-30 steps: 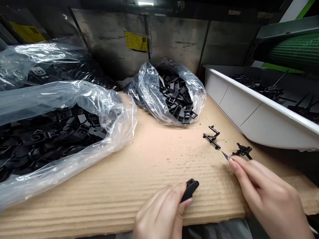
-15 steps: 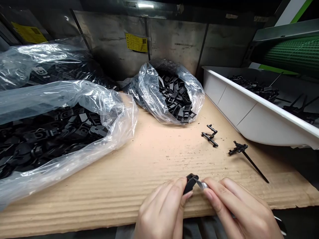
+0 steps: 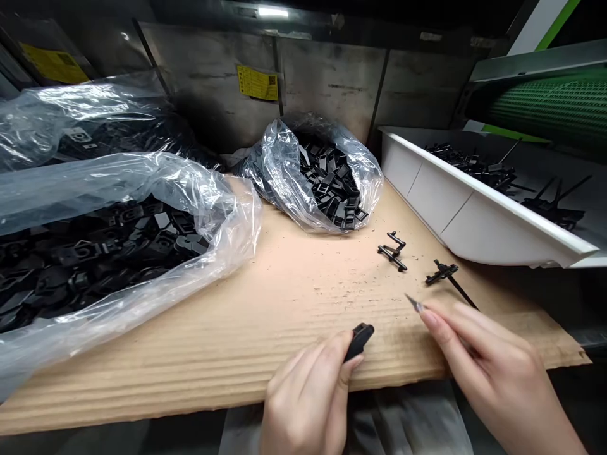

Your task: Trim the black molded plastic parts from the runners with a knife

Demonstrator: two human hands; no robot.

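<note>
While the left hand [image 3: 308,398] sits at the near edge, thumb and forefinger are pinched tight on a small black plastic clip [image 3: 359,338]. Its rounded end pokes out toward 1 o'clock, low over the tan corrugated cardboard sheet [image 3: 265,309].

Right hand [image 3: 493,366]: fingers drawn narrow around a thin grey pointed blade [image 3: 414,304]. Tip points to 10 o'clock, apart from the clip and at its 2 o'clock. Grey cloth [image 3: 408,423] hangs below the cardboard edge, between the wrists.

Past the blade tip, at 12 to 1 o'clock, two loose pieces lie on the cardboard: a short black plastic sprue [image 3: 392,251] and a black sprue with a long thin stem [image 3: 448,278]. The stem runs back toward the right hand. Small dark crumbs are scattered about them.

At 9 o'clock, a large clear plastic bag of black moulded parts [image 3: 118,240] sprawls over the left of the sheet. At 12 o'clock, a smaller clear bag of black square frames [image 3: 327,177] gapes open toward the sprues. At 2 o'clock, a long white plastic tray [image 3: 465,202] holds more black sprues, and its corner overhangs the cardboard.

Far: a third clear bag of dark parts [image 3: 85,126] at 10 o'clock. Grey metal back wall [image 3: 332,82] with a yellow printed sticker [image 3: 257,83]; print too small to read. A second yellow label [image 3: 52,63] behind film, unreadable. Green ribbed belt [image 3: 550,107] at far right.
</note>
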